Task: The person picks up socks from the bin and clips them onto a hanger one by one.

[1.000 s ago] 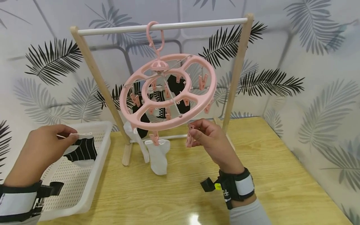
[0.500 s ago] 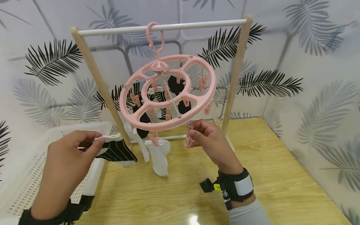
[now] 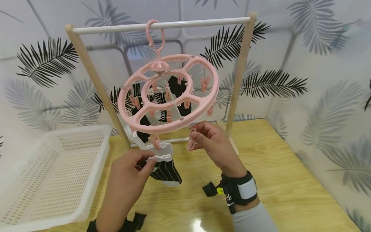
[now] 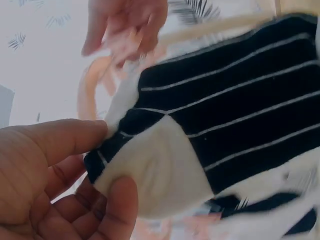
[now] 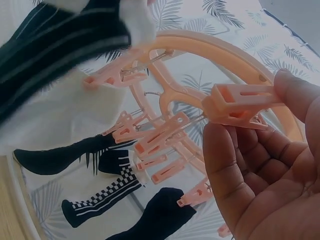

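My left hand pinches the white cuff of a black-and-white striped sock, which hangs in front of a white sock clipped to the hanger. In the left wrist view the striped sock shows a white heel patch beside the thumb and fingers. My right hand pinches a pink clothespin under the front rim of the round pink hanger. In the right wrist view this clothespin sits between thumb and fingers, with no cloth in it. The two hands are a short way apart.
The hanger hooks over a white rod on a wooden-legged rack. Dark socks and a checkered sock hang from other clothespins. A white perforated basket stands at the left on the wooden table.
My left hand has carried the striped sock from over the basket rightward to the hanger's front. The right hand keeps its pinch on the clothespin, nearly still.
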Tool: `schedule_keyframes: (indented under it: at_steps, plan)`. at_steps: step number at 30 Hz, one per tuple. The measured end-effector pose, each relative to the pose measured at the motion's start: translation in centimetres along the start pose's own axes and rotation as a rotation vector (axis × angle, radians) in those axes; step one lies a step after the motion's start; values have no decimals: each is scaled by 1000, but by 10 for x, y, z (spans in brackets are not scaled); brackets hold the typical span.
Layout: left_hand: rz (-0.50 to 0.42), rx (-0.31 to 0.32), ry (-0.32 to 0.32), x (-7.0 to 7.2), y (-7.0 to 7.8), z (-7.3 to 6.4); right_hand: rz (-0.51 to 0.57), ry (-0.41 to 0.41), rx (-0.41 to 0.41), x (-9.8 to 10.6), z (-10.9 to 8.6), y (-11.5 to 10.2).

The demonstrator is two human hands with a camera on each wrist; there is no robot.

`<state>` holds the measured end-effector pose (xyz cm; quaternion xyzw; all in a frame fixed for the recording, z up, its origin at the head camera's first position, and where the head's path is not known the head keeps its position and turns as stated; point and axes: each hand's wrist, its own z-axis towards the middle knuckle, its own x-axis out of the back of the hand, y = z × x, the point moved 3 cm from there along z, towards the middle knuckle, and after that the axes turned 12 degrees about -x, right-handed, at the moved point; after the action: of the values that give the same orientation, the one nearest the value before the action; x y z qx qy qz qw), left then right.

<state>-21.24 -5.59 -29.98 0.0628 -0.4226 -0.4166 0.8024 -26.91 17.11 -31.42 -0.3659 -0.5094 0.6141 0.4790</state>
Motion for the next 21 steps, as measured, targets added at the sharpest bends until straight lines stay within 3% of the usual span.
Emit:
schedule_keyframes:
  at_steps: [5,9,15,21]
  plan:
    - [-110,35,-61,-30,7,3,-9,23,12,-1,1,-2]
    - [-164,66,-68,-45,9,2,-19,30,23,-4,0,-2]
    - [-196,40,-53,-54,11,3,-45,41,33,-8,-1,-2]
    - [-254,45,-49,-53,10,5,-52,8,76,-11,1,-2]
